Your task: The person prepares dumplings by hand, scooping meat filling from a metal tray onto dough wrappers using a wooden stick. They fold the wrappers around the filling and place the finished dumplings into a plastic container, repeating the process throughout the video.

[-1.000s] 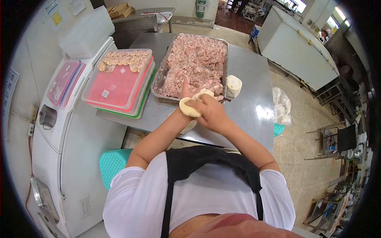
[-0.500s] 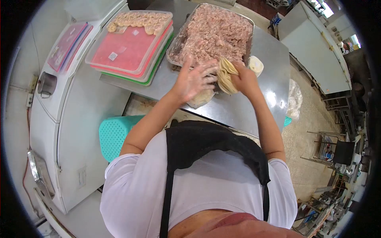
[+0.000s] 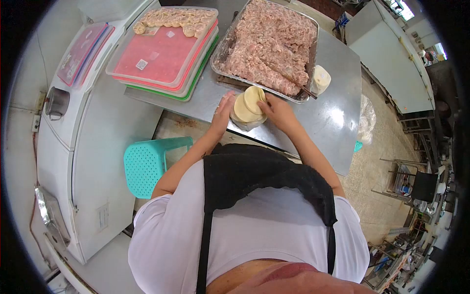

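Note:
Round, pale dumpling wrappers [image 3: 253,100] lie overlapping on a stack at the table's near edge, with clear plastic [image 3: 248,125] under them. My right hand [image 3: 277,110] pinches the wrappers' right edge between thumb and fingers. Along the left side of the stack my left hand [image 3: 223,112] rests with its fingers stretched out. Just beyond both hands stands a metal tray [image 3: 226,74] heaped with minced filling [image 3: 274,44]. A brown stick [image 3: 307,90] leans in the filling, its end over the tray's near right corner.
Stacked lidded containers [image 3: 152,63] stand at the left of the steel table [image 3: 338,83], filled dumplings [image 3: 188,23] along the top one. More pale wrappers [image 3: 321,78] sit right of the tray. A turquoise stool [image 3: 145,166] is below left, beside a white freezer [image 3: 105,161].
The fanned bunch of wrappers in my right hand has come down flat onto the stack. My left hand has drawn its spread fingers back to the stack's left side.

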A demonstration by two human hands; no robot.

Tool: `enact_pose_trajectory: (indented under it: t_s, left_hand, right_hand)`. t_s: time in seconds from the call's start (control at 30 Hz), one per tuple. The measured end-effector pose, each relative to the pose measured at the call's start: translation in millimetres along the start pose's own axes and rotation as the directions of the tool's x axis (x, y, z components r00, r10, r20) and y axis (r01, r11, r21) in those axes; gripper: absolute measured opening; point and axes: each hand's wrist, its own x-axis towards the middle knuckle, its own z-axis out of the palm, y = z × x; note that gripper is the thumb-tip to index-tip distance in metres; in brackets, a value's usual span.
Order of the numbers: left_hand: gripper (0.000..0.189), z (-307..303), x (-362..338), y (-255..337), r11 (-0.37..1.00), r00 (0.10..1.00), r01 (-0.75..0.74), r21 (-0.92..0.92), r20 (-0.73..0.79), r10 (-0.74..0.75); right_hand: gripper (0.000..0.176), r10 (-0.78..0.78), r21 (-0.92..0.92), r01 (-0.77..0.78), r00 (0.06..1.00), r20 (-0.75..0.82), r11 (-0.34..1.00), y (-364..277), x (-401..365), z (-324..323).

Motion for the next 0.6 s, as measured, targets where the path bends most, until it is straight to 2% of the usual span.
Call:
enact_pose_trajectory:
  t_s: [0.03, 0.07, 0.1, 0.13, 0.17, 0.23, 0.27, 0.33, 0.37, 0.43, 0.5, 0.57, 0.6]
  left_hand:
    - [0.045, -3.4, -2.1, 5.1, 0.948, 0.993, -0.100, 0.301, -0.027, 0.113]
    - [0.045, -6.8, -4.3, 10.7, 0.948, 0.994, -0.097, 0.303, -0.023, 0.109]
    - [0.042, -6.3, -7.0, 29.1, 0.786, 0.946, -0.308, 0.535, 0.083, 0.314]
    - [0.040, -4.9, -7.4, 40.5, 0.527, 0.850, -0.485, 0.698, 0.235, 0.471]
    - [0.040, -3.5, -5.1, 43.2, 0.526, 0.849, -0.488, 0.696, 0.239, 0.471]
    - [0.038, -0.4, 0.6, 44.5, 0.516, 0.814, -0.581, 0.630, 0.466, 0.348]
    - [0.038, 0.1, 4.0, 43.7, 0.517, 0.814, -0.580, 0.629, 0.465, 0.348]
    - [0.039, -0.7, 10.6, 43.4, 0.539, 0.816, -0.571, 0.620, 0.499, 0.291]
    - [0.039, -1.8, 11.0, 43.9, 0.538, 0.815, -0.572, 0.619, 0.500, 0.291]
    - [0.041, -3.4, 12.8, 47.3, 0.524, 0.800, -0.591, 0.613, 0.526, 0.288]
    - [0.040, -1.4, 10.3, 50.2, 0.495, 0.794, -0.603, 0.625, 0.528, 0.301]
    - [0.040, 1.0, 10.0, 52.4, 0.469, 0.791, -0.611, 0.638, 0.523, 0.319]
    - [0.036, 2.0, 9.8, 53.0, 0.461, 0.785, -0.619, 0.636, 0.522, 0.333]
  right_hand:
    - [0.037, 0.004, 0.004, -0.004, 1.000, 0.002, 1.000, 6.8, -1.9, -3.1]
    - [0.038, -0.008, -0.038, 0.008, 1.000, -0.012, 0.999, 13.9, -2.6, -7.5]
    - [0.039, -0.023, -0.083, 0.020, 0.999, -0.028, 0.996, 18.6, -3.1, -11.1]
    - [0.037, -0.051, -0.080, 0.046, 0.997, -0.061, 0.996, 16.0, -5.7, -14.1]
    - [0.037, -0.049, -0.080, 0.044, 0.997, -0.064, 0.996, 11.8, -9.2, -15.1]
    - [0.032, -0.119, -0.006, 0.120, 0.977, -0.175, 0.993, -19.9, -17.0, -22.0]
    - [0.032, -0.118, -0.007, 0.119, 0.978, -0.174, 0.993, -18.0, -15.0, -15.0]
    - [0.029, -0.181, 0.170, 0.204, 0.973, -0.140, 0.964, -2.1, -6.7, 6.7]
    - [0.029, -0.181, 0.170, 0.204, 0.973, -0.142, 0.964, 8.5, -4.9, 12.0]
    - [0.028, -0.106, 0.181, 0.124, 0.989, -0.104, 0.976, 31.0, -4.2, 9.2]
    - [0.026, -0.100, 0.216, 0.118, 0.991, -0.093, 0.969, 46.9, -16.8, -2.4]
    - [0.025, 0.075, 0.272, -0.060, 0.996, -0.047, 0.960, 50.0, -27.4, -18.2]
    - [0.028, 0.083, 0.359, -0.050, 0.993, -0.079, 0.932, 41.0, -31.2, -26.6]
